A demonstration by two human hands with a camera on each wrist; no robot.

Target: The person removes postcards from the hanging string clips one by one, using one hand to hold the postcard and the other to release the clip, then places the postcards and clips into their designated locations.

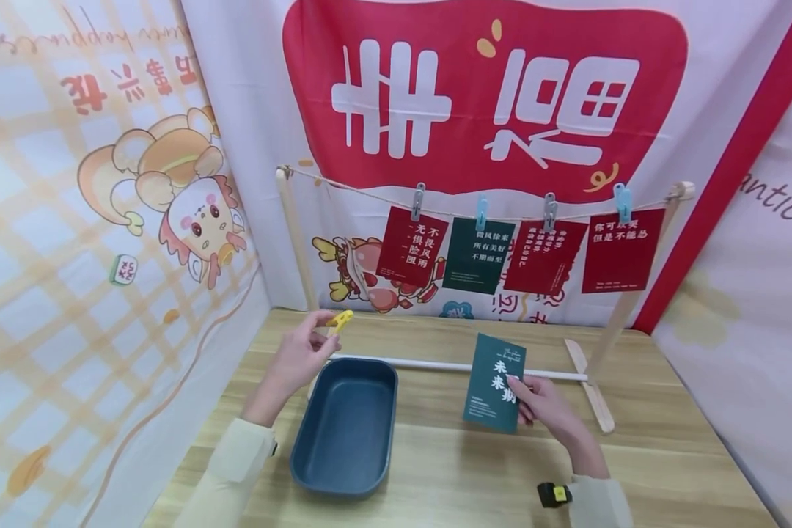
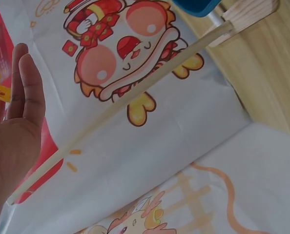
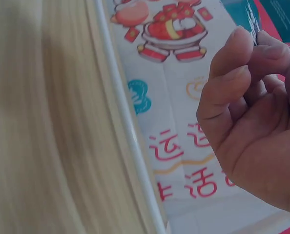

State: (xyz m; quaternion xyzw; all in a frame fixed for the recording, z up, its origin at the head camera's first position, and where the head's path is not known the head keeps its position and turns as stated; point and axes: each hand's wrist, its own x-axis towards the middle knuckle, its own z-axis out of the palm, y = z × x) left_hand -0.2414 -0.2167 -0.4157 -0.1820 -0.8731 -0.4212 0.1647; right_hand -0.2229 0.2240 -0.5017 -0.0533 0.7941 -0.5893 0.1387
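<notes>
My left hand [image 1: 303, 353] pinches a small yellow clothespin [image 1: 341, 320] above the far end of a dark blue tray. In the left wrist view the clothespin [image 2: 0, 92] shows partly between the thumb and fingers of the left hand [image 2: 19, 117]. My right hand [image 1: 549, 407] grips the right edge of a dark green card [image 1: 485, 400] with white lettering, held tilted above the table. In the right wrist view, the curled fingers of the right hand [image 3: 252, 105] hold the card [image 3: 245, 14], seen nearly edge-on. The left hand is well to the left of the card.
Behind the hands, a string [image 1: 363, 194] spans a wooden frame [image 1: 297, 242]. Clothespins hold several cards on it, including a red card [image 1: 412, 246] and a green card [image 1: 478, 257]. A white rod [image 1: 429, 364] runs low between the posts. The blue tray [image 1: 391, 440] stands on the wooden table [image 1: 449, 477].
</notes>
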